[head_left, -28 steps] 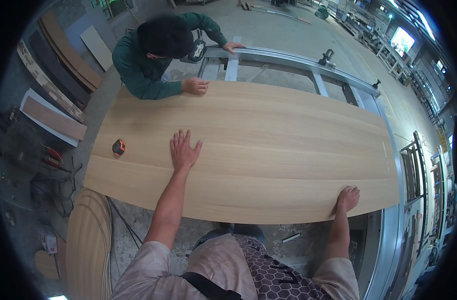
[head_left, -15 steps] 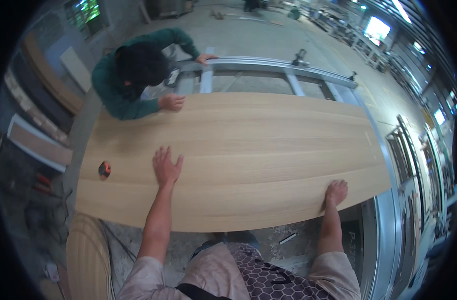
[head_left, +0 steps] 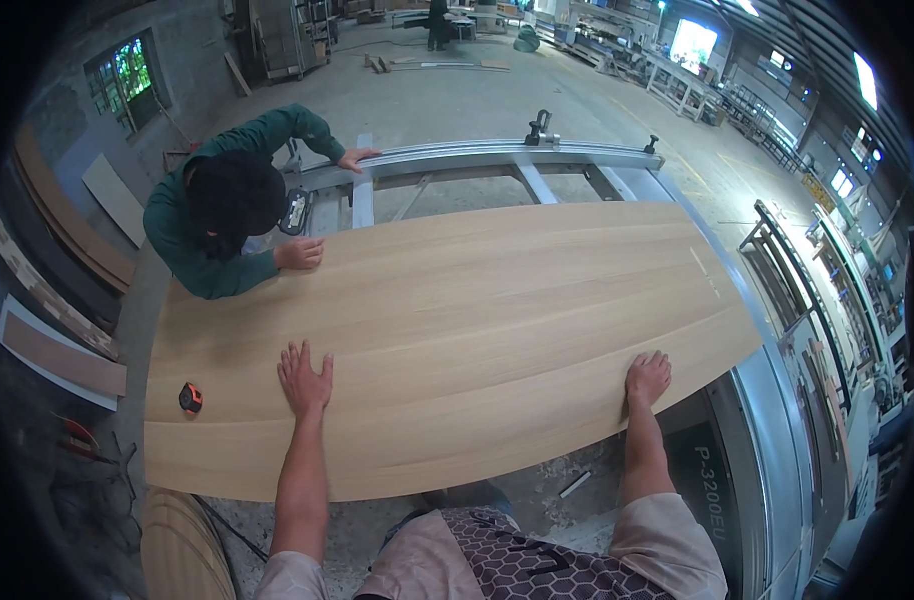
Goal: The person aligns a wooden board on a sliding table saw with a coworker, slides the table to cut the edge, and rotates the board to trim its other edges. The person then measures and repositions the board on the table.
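A large wood-grain panel (head_left: 447,340) lies across a sliding panel saw's metal frame (head_left: 767,440). My left hand (head_left: 305,380) rests palm down on its near left part, fingers stretched and spread. Near the panel's front right edge, my right hand (head_left: 648,378) lies on top with fingers close together and slightly bent. Neither hand holds anything. To the left of my left hand sits a black and orange tape measure (head_left: 190,398) on the panel.
Across the panel a person in a green sleeve (head_left: 212,215) leans in, one hand on the panel, the other on the metal fence (head_left: 457,154). Sheets (head_left: 62,350) lean at left; racks (head_left: 797,290) stand at right. A curved wooden piece (head_left: 182,540) is at lower left.
My view has tilted up and shifted, so the panel and tape measure appear lower and farther left. Both my hands stay on the panel in much the same places.
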Demonstrator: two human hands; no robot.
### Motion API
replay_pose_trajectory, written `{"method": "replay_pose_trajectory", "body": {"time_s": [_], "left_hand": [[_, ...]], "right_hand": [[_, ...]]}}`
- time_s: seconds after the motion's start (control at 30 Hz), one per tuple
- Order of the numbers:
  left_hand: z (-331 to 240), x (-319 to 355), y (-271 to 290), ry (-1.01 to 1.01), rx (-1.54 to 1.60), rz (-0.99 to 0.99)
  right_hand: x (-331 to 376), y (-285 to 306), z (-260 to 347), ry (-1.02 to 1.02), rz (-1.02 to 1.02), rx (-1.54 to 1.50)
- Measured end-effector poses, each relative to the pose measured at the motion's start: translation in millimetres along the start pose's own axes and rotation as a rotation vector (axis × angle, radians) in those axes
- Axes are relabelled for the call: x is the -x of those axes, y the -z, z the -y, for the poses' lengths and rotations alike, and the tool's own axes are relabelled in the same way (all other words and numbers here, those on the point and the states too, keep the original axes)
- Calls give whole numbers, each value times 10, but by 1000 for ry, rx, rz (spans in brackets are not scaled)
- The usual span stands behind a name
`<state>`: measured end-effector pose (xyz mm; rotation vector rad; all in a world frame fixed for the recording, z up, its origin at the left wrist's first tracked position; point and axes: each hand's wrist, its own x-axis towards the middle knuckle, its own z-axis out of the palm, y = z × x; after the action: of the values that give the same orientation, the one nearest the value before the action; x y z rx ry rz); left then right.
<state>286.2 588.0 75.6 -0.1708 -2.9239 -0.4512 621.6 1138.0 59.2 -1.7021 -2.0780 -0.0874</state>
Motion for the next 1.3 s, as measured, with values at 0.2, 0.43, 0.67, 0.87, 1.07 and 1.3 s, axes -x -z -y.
{"method": "replay_pose_trajectory", "body": {"time_s": [0.2, 0.43, 0.67, 0.87, 1.07, 1.3], "left_hand": [[6, 3, -3, 3, 4, -10], [1, 14, 1, 4, 9, -9], [-3, 8, 7, -6, 17, -20], [-13, 9, 6, -1, 20, -9], [23, 12, -11, 0, 23, -23], [18, 16, -15, -5, 20, -26]], "right_hand": [[6, -15, 0, -2, 2, 19], [-2, -15, -17, -1, 19, 6], [-8, -19, -22, -3, 20, 13], [-13, -18, -32, -10, 30, 23], [2, 4, -5, -8, 29, 11], [9, -1, -17, 8, -3, 24]]}}
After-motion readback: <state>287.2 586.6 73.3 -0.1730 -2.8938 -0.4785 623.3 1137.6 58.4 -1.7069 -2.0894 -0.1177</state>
